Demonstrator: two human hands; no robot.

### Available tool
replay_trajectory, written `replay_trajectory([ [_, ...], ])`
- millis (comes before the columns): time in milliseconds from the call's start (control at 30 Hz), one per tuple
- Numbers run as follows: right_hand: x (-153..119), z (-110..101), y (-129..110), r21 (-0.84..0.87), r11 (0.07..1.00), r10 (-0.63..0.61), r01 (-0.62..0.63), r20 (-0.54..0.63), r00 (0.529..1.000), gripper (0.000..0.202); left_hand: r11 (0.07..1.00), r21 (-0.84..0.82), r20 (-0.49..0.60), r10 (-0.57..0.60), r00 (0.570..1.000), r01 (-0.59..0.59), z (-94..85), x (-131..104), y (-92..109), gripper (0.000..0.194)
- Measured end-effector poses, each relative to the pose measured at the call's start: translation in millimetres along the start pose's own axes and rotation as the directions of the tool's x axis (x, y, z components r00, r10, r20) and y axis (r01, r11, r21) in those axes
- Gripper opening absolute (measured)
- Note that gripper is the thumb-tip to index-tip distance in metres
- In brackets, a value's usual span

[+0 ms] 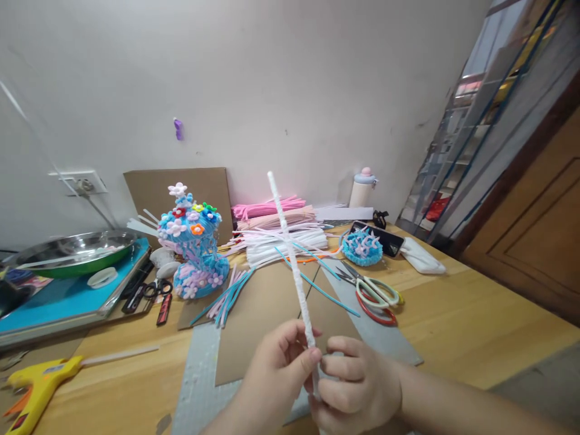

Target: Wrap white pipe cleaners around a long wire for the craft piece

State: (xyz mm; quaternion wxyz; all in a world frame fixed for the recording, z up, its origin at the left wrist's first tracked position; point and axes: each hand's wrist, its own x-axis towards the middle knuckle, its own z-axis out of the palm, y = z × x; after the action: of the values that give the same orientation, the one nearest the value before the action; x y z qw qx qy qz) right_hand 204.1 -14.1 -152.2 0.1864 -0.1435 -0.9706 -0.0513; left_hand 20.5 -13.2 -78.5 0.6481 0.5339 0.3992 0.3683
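Observation:
A long white fuzzy rod (292, 260), which looks wrapped in pipe cleaner, stands nearly upright and leans a little to the left. My left hand (285, 359) pinches it between thumb and fingers near its lower part. Just below and to the right, my right hand (351, 386) has its fingers curled round the lower end, which is partly hidden. Both hands are over a brown cardboard sheet (244, 332) on a grey cutting mat (194, 374). Blue pipe cleaners (333, 294) lie on the cardboard behind the rod.
A blue flower-covered craft piece (190, 241) stands at left, a round blue one (362, 246) at right. Scissors (374, 290) lie right of the cardboard. A yellow glue gun (40, 386) is at front left. Bundles of white pipe cleaners (258, 246) lie at the back.

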Motion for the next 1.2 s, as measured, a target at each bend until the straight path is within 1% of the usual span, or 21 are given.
replay_trajectory([
  [33, -1, -2, -1, 0.011, 1.000, 0.000, 0.000, -0.013, 1.000, 0.025, 0.999, 0.035, -0.008, 0.015, 1.000, -0.015, -0.1, -1, -1, 0.033],
  [100, -4, -9, 2, -0.024, 0.999, 0.023, -0.025, -0.093, 0.995, 0.029, 0.993, 0.102, -0.063, 0.071, 0.995, -0.064, -4.5, -4, -3, 0.029],
  [133, -6, -13, 5, -0.059, 0.994, 0.077, -0.088, -0.160, 0.984, 0.033, 0.988, 0.125, -0.101, 0.099, 0.990, -0.086, -8.8, -7, -3, 0.029],
  [167, -10, -18, 12, -0.086, 0.978, 0.167, -0.192, -0.234, 0.958, 0.039, 0.985, 0.139, -0.151, 0.126, 0.981, -0.105, -14.4, -9, -2, 0.030],
  [200, -14, -23, 20, -0.088, 0.932, 0.312, -0.351, -0.295, 0.903, 0.043, 0.982, 0.146, -0.204, 0.146, 0.968, -0.118, -20.8, -12, -1, 0.031],
  [233, -19, -28, 31, -0.067, 0.847, 0.469, -0.527, -0.371, 0.802, 0.042, 0.981, 0.145, -0.259, 0.164, 0.952, -0.129, -27.7, -15, 0, 0.032],
  [267, -25, -32, 43, -0.036, 0.726, 0.629, -0.687, -0.368, 0.684, 0.036, 0.980, 0.137, -0.313, 0.181, 0.932, -0.144, -34.7, -19, 2, 0.033],
  [300, -31, -35, 56, -0.021, 0.586, 0.762, -0.810, -0.327, 0.559, 0.030, 0.978, 0.131, -0.362, 0.197, 0.911, -0.159, -41.2, -22, 3, 0.033],
  [333, -38, -37, 68, -0.033, 0.456, 0.856, -0.890, -0.257, 0.448, 0.026, 0.976, 0.127, -0.413, 0.213, 0.885, -0.176, -46.9, -25, 5, 0.033],
  [400, -51, -38, 90, -0.114, 0.220, 0.968, -0.969, -0.101, 0.232, 0.027, 0.972, 0.128, -0.502, 0.235, 0.832, -0.197, -55.0, -29, 6, 0.033],
  [467, -62, -36, 105, -0.141, 0.166, 0.985, -0.976, -0.013, 0.170, 0.025, 0.969, 0.127, -0.562, 0.246, 0.789, -0.211, -58.2, -30, 5, 0.032],
  [533, -70, -33, 113, -0.151, 0.156, 0.988, -0.976, 0.036, 0.152, 0.025, 0.966, 0.094, -0.609, 0.248, 0.753, -0.242, -57.4, -28, 2, 0.030],
  [600, -75, -29, 118, -0.157, 0.137, 0.990, -0.978, 0.059, 0.129, 0.025, 0.958, 0.039, -0.650, 0.241, 0.721, -0.285, -55.3, -26, -2, 0.027],
  [667, -79, -26, 122, -0.156, 0.108, 0.993, -0.982, 0.071, 0.098, 0.024, 0.946, -0.008, -0.676, 0.233, 0.699, -0.324, -54.7, -24, -5, 0.025],
  [767, -83, -23, 124, -0.144, 0.072, 0.994, -0.987, 0.088, 0.060, 0.024, 0.926, -0.025, -0.667, 0.265, 0.696, -0.376, -59.2, -27, -9, 0.027],
  [900, -87, -19, 124, -0.127, 0.047, 0.994, -0.991, 0.104, 0.034, 0.034, 0.904, -0.013, -0.661, 0.314, 0.681, -0.428, -67.9, -33, -13, 0.024],
  [1000, -91, -18, 123, -0.110, 0.070, 0.990, -0.991, 0.126, 0.056, 0.036, 0.903, -0.030, -0.668, 0.301, 0.680, -0.430, -70.9, -34, -15, 0.023],
  [1067, -93, -20, 119, -0.070, 0.112, 0.985, -0.991, 0.141, 0.101, 0.035, 0.911, -0.051, -0.668, 0.273, 0.692, -0.409, -71.3, -33, -16, 0.024],
  [1133, -93, -27, 110, 0.034, 0.137, 0.978, -0.990, 0.151, 0.141, 0.030, 0.921, -0.081, -0.667, 0.234, 0.707, -0.381, -71.1, -31, -16, 0.025],
  [1167, -92, -32, 104, 0.113, 0.141, 0.976, -0.983, 0.153, 0.158, 0.029, 0.924, -0.100, -0.667, 0.213, 0.714, -0.369, -70.9, -31, -16, 0.026],
  [1200, -90, -38, 96, 0.183, 0.111, 0.978, -0.977, 0.154, 0.140, 0.028, 0.926, -0.120, -0.665, 0.192, 0.721, -0.357, -70.7, -30, -15, 0.026],
])
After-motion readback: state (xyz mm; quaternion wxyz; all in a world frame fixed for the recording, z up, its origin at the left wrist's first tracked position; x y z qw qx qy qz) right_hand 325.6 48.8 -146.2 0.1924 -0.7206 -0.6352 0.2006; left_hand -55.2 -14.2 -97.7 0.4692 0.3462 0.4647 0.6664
